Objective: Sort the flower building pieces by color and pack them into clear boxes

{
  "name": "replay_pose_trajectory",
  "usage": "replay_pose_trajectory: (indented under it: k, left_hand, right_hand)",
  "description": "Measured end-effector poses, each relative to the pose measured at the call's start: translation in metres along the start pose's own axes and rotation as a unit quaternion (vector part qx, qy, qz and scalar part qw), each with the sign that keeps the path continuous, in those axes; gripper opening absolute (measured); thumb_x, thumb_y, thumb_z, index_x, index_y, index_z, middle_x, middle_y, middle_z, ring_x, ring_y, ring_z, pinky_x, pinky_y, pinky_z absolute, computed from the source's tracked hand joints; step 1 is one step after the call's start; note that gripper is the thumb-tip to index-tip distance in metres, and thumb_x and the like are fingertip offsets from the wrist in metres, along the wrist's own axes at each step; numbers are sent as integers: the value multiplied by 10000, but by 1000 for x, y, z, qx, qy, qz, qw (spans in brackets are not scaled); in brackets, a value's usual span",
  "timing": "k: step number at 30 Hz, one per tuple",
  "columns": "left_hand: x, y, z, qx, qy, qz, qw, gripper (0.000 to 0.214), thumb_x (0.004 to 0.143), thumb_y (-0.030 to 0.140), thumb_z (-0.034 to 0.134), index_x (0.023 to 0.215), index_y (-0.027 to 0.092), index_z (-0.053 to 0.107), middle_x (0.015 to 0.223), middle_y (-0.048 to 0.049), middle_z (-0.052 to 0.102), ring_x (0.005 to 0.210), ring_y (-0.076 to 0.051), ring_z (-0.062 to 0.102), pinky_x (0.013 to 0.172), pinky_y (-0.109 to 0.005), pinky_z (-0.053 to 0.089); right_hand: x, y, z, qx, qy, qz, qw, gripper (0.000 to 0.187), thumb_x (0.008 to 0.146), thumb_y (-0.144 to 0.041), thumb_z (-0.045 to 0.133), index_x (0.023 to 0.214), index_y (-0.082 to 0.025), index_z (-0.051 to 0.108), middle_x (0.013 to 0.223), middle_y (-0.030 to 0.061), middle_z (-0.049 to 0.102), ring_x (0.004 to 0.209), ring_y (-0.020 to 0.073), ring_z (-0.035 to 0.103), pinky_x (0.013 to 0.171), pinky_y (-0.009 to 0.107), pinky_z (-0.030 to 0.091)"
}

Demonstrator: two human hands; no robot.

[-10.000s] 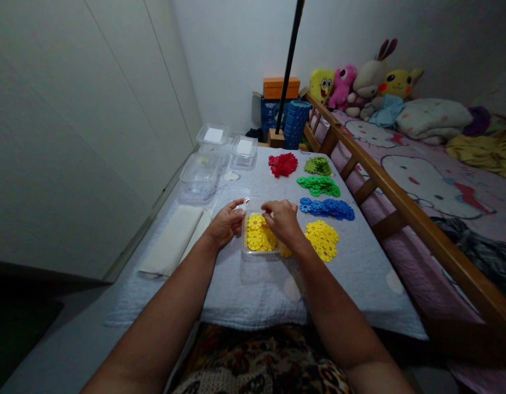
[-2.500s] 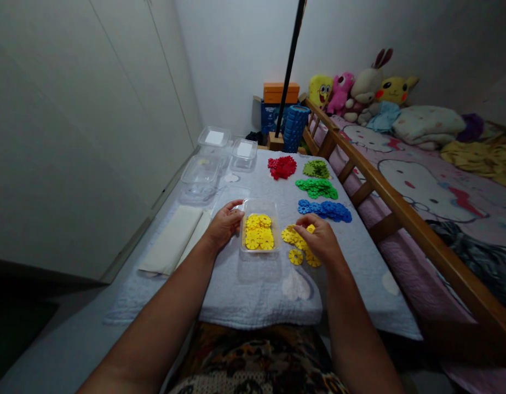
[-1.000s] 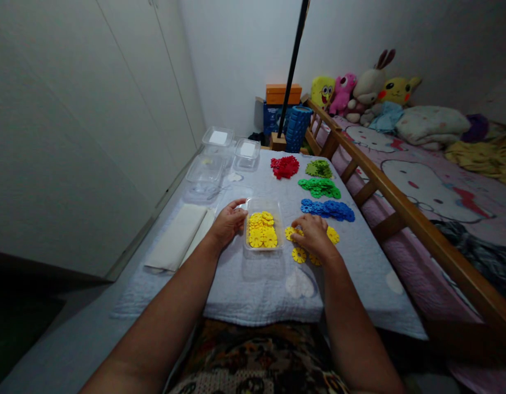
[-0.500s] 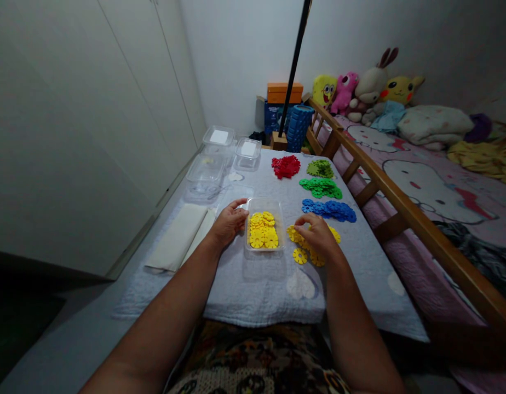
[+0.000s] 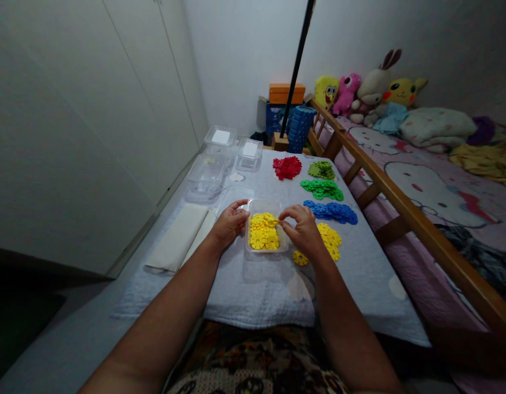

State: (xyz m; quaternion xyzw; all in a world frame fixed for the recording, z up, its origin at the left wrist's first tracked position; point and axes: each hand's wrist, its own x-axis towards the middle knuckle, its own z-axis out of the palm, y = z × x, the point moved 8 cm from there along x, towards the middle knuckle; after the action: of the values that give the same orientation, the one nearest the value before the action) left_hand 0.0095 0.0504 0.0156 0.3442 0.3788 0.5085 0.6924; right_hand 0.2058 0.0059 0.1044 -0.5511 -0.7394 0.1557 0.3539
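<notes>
A clear plastic container point(image 5: 266, 251) stands on the cloth in front of me, with several yellow notched discs point(image 5: 264, 232) inside. My left hand point(image 5: 231, 223) grips its left wall, thumb and fingers closed on the rim. Over the right side of the container, my right hand point(image 5: 301, 227) pinches a yellow disc at the fingertips; the disc is mostly hidden. To the right of that hand lies a loose pile of yellow discs point(image 5: 330, 236), partly covered by the wrist. One single yellow disc point(image 5: 300, 258) lies apart, nearer to me.
Piles of blue discs point(image 5: 333, 212), green discs point(image 5: 322, 190), olive-green discs point(image 5: 322, 170) and red pieces point(image 5: 286, 167) lie farther back. Clear containers point(image 5: 207, 168) stand at the back left, near a folded beige cloth point(image 5: 177, 236). A wooden bed rail point(image 5: 384, 205) borders the right side.
My right hand has moved left from the yellow pile to the container with a disc in its fingers. My left hand stays on the container.
</notes>
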Motion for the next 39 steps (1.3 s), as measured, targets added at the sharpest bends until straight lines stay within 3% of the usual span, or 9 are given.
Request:
replay_pose_trajectory:
  k: [7, 13, 19, 24, 27, 32, 39]
  left_hand:
    - [-1, 0, 1, 2, -3, -2, 1000, 615, 609, 280, 872, 1166, 202, 623, 633, 90, 515, 484, -68, 466, 455, -181, 341]
    - [-2, 1, 0, 4, 5, -2, 1000, 609, 607, 255, 862, 1166, 198, 628, 638, 87, 515, 503, -74, 483, 473, -187, 363]
    - [0, -1, -2, 5, 6, -3, 1000, 619, 604, 263, 870, 1170, 197, 628, 660, 78, 541, 508, -73, 489, 468, -189, 360]
    - [2, -2, -2, 3, -4, 1, 1000, 609, 622, 269, 867, 1174, 197, 620, 636, 90, 517, 484, -65, 455, 453, -185, 345]
    - [2, -1, 0, 9, -15, 6, 1000, 599, 627, 276, 868, 1165, 194, 617, 622, 94, 503, 472, -62, 439, 446, -183, 337]
    - [0, 2, 1, 10, -10, 9, 1000, 604, 614, 274, 872, 1155, 193, 614, 615, 99, 494, 471, -62, 439, 451, -185, 354]
    - [1, 0, 1, 5, -2, 2, 1000, 614, 597, 272, 875, 1147, 197, 613, 614, 98, 496, 483, -71, 469, 455, -188, 349]
  right_hand:
    - [2, -1, 19, -108, 4, -16, 994, 121, 842, -173, 685, 831, -269, 757, 1154, 71, 694, 1198, 304, 477, 1084, 530, 277]
    - [-2, 5, 20, -81, -33, -26, 996, 124, 863, -222, 669, 847, -269, 782, 1243, 72, 686, 1259, 306, 478, 1115, 551, 261]
    - [-5, 39, -12, -50, -6, 18, 999, 184, 904, -256, 596, 901, -240, 779, 1201, 100, 690, 1199, 283, 548, 1066, 475, 363]
    - [-16, 73, -32, -123, 5, 87, 989, 146, 864, -246, 631, 901, -243, 772, 1197, 93, 693, 1190, 307, 542, 1039, 487, 350]
    - [-24, 81, -26, -175, -28, 105, 979, 150, 809, -264, 707, 942, -255, 775, 1233, 91, 681, 1208, 333, 511, 1027, 500, 336]
    - [-29, 78, -3, -209, -77, 73, 972, 201, 762, -261, 752, 962, -251, 765, 1258, 99, 663, 1215, 336, 482, 1030, 494, 315]
    - [-27, 77, 2, -199, -59, 68, 976, 153, 765, -190, 689, 898, -250, 732, 1128, 87, 672, 1140, 309, 502, 987, 447, 335]
